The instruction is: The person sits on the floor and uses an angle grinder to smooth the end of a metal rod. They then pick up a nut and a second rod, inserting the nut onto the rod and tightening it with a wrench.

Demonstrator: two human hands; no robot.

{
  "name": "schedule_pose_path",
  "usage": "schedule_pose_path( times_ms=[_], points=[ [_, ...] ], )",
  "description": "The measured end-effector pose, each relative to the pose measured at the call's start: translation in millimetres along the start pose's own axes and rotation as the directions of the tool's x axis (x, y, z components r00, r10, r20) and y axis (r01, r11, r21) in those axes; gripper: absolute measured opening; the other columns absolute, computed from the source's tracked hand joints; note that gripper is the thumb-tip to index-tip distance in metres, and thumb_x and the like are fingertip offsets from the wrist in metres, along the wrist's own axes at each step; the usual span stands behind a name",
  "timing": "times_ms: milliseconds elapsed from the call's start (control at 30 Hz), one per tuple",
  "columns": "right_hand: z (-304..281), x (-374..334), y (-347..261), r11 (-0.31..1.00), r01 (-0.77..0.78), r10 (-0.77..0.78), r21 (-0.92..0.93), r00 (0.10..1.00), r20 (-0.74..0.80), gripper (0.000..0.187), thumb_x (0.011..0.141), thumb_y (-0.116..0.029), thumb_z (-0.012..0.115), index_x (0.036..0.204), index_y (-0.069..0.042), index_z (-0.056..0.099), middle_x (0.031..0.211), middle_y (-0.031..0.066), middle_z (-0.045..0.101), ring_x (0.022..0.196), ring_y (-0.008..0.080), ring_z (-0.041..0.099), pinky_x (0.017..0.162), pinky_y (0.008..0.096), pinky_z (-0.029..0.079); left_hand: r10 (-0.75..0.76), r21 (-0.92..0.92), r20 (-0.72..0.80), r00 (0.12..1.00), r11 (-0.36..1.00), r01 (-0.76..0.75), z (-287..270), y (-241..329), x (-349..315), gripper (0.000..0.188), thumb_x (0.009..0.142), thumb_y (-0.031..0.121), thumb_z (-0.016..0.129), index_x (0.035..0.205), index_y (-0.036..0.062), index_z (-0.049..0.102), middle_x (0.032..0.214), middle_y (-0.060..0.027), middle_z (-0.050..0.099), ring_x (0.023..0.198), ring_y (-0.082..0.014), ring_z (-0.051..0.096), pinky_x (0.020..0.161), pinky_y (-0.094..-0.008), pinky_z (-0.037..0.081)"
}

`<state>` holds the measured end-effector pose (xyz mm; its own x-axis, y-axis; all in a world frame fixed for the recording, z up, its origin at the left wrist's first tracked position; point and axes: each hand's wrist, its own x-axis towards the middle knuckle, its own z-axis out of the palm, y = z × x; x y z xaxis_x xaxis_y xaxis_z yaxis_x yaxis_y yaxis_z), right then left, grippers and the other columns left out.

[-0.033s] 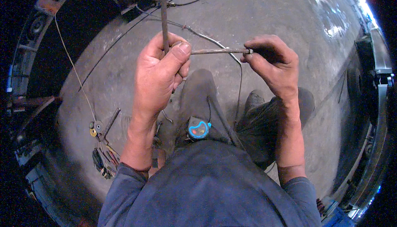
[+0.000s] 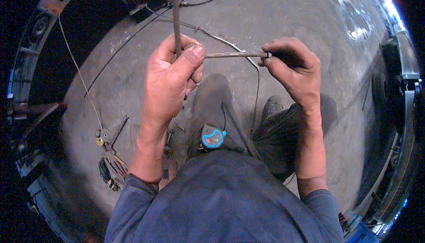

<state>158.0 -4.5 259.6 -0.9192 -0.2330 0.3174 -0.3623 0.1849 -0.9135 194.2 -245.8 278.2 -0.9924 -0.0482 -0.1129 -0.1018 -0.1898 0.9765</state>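
Observation:
My left hand (image 2: 170,72) is closed around a slim metal rod (image 2: 232,55), which sticks out to the right past my thumb. A second dark bar (image 2: 175,17) rises from the same fist toward the top edge. Whether the two join inside the fist is hidden. Toward its right end the rod is threaded, with a small nut (image 2: 268,55) at the tip. Thumb and fingers of my right hand (image 2: 299,70) pinch that nut. Both hands are held above the floor, over my knees.
Cables and a pale hose (image 2: 221,41) cross the grey floor (image 2: 310,17). At lower left lie hand tools (image 2: 118,168) and round discs (image 2: 105,135). A blue-rimmed device (image 2: 213,137) rests against my front. Dark metal structures (image 2: 44,48) stand at left.

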Motion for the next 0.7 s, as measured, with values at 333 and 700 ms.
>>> schedule_pose_path(
  times_ms=[333, 700],
  points=[
    [-0.3, -1.4, 2.9, 0.968, -0.017, 0.003, 0.251, 0.999, 0.054, 0.019, 0.085, 0.001, 0.070, 0.103, 0.002, 0.067, 0.093, 0.0064, 0.068, 0.086, 0.0147, 0.067, 0.078, 0.0272, 0.054, -0.166, -0.080, 0.063, 0.984, 0.982, 0.171, -4.6, -4.7, -0.1, 0.014, 0.095, 0.021, 0.060, 0.097, 0.0077, 0.056, 0.058, 0.0017, 0.049, 0.038, -0.0037, 0.031, 0.037, -0.0207, 0.025],
    [-2.5, -0.7, -2.7, 0.997, -0.043, 0.039, 0.057, 0.997, 0.067, 0.017, 0.085, -0.003, 0.071, 0.100, 0.000, 0.069, 0.088, 0.0048, 0.069, 0.082, 0.0115, 0.066, 0.074, 0.0250, 0.052, -0.189, -0.117, 0.045, 0.981, 0.974, 0.194, -3.2, -6.5, -4.6, 0.014, 0.095, 0.020, 0.060, 0.098, 0.0078, 0.055, 0.058, 0.0018, 0.049, 0.037, -0.0041, 0.031, 0.037, -0.0211, 0.025]
  ],
)
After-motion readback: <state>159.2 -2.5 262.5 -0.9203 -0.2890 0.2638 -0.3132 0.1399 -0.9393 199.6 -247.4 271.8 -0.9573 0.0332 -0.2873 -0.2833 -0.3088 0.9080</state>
